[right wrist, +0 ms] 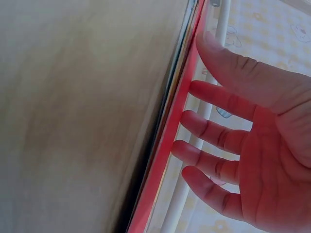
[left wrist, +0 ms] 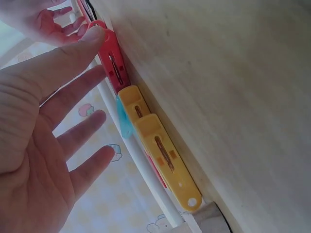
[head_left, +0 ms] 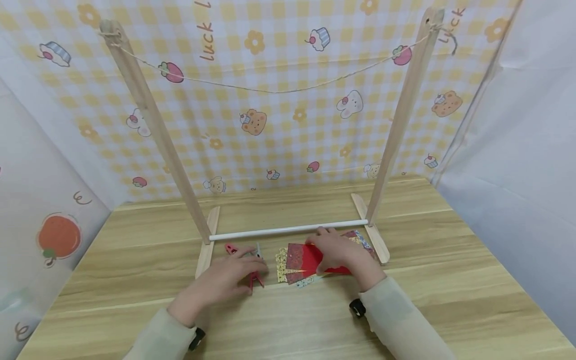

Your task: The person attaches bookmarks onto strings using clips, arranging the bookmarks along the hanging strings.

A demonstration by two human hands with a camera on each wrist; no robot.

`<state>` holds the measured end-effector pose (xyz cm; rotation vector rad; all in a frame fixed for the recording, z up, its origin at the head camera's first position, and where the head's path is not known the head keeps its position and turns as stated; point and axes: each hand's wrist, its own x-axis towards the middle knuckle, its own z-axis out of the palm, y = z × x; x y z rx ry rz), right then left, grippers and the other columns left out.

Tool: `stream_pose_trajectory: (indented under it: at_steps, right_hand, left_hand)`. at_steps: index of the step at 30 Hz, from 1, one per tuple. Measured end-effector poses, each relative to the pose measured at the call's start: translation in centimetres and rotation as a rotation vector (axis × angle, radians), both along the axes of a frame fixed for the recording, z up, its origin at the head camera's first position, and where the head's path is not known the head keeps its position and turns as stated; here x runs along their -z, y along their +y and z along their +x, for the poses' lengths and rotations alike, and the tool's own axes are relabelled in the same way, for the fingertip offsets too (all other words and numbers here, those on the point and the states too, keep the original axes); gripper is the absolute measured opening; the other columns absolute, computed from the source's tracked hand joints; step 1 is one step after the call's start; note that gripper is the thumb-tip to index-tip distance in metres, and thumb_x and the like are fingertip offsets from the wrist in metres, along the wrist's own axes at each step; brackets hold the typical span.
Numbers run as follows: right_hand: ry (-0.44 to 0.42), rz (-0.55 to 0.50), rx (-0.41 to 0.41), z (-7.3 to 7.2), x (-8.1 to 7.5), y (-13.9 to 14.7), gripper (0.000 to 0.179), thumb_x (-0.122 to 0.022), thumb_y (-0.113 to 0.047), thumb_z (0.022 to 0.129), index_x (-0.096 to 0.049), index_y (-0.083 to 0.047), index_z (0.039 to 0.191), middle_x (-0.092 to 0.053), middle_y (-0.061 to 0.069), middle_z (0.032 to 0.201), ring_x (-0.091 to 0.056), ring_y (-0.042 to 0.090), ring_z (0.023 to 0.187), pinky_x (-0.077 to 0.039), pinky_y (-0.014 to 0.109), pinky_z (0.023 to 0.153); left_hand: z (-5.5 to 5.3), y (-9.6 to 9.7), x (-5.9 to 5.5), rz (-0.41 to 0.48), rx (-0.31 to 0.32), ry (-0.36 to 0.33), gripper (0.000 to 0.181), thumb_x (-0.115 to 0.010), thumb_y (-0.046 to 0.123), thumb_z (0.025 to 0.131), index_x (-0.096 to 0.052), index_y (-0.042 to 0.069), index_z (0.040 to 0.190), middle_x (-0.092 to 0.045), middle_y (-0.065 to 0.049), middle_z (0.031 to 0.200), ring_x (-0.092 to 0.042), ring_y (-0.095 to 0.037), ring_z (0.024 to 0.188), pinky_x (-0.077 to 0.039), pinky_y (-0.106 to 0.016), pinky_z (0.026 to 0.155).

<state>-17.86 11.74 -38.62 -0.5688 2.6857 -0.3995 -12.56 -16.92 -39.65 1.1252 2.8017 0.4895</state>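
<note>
My left hand point(head_left: 218, 280) hovers over a small heap of plastic clothespins, its fingers spread and loosely bent. In the left wrist view the thumb tip is at the end of a red clothespin point(left wrist: 114, 63); whether it touches cannot be told. Two yellow clothespins point(left wrist: 167, 162) and a teal clothespin point(left wrist: 124, 118) lie beyond it. My right hand point(head_left: 339, 251) rests its fingertips on a fanned stack of patterned paper pieces with a red sheet point(head_left: 310, 256) on top. Seen from the right wrist, relaxed fingers meet the red sheet's edge point(right wrist: 167, 124), not gripping it.
Behind the hands stands a wooden frame with two leaning posts point(head_left: 153, 120), a white crossbar point(head_left: 288, 230) low down and a slack string point(head_left: 274, 92) tied between the tops. A patterned cloth point(head_left: 288, 140) hangs behind the wood-grain table point(head_left: 297, 325).
</note>
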Motion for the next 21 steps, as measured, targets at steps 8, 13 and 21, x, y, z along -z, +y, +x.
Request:
stream_pose_trajectory:
  at_steps: [8,13,21]
  right_hand:
    - [0.027,0.057,-0.038,-0.02,0.18,-0.23,0.068,-0.090,-0.022,0.072,-0.057,-0.018,0.132,-0.052,0.008,0.129,-0.044,0.028,0.120,-0.053,0.053,0.089]
    - [0.021,0.065,-0.047,-0.03,0.03,-0.23,0.069,-0.089,-0.022,0.072,-0.055,-0.017,0.132,-0.051,0.008,0.127,-0.043,0.030,0.121,-0.051,0.055,0.091]
    - [-0.018,0.067,-0.043,-0.24,-0.01,-0.22,0.072,-0.089,-0.023,0.072,-0.051,-0.015,0.132,-0.050,0.011,0.129,-0.041,0.031,0.121,-0.047,0.061,0.095]
  left_hand:
    - [0.00,0.31,0.00,-0.029,0.007,0.000,0.049,-0.083,0.009,0.074,-0.070,0.017,0.120,-0.070,0.000,0.126,-0.045,-0.040,0.138,-0.043,-0.064,0.104]
    - [-0.11,0.44,-0.06,-0.045,0.017,0.021,0.047,-0.082,0.003,0.075,-0.071,0.017,0.119,-0.070,-0.002,0.125,-0.046,-0.041,0.138,-0.044,-0.064,0.103]
    - [-0.19,0.90,0.03,-0.016,0.055,0.033,0.045,-0.079,-0.003,0.074,-0.073,0.019,0.113,-0.069,0.003,0.110,-0.049,-0.042,0.134,-0.043,-0.056,0.108]
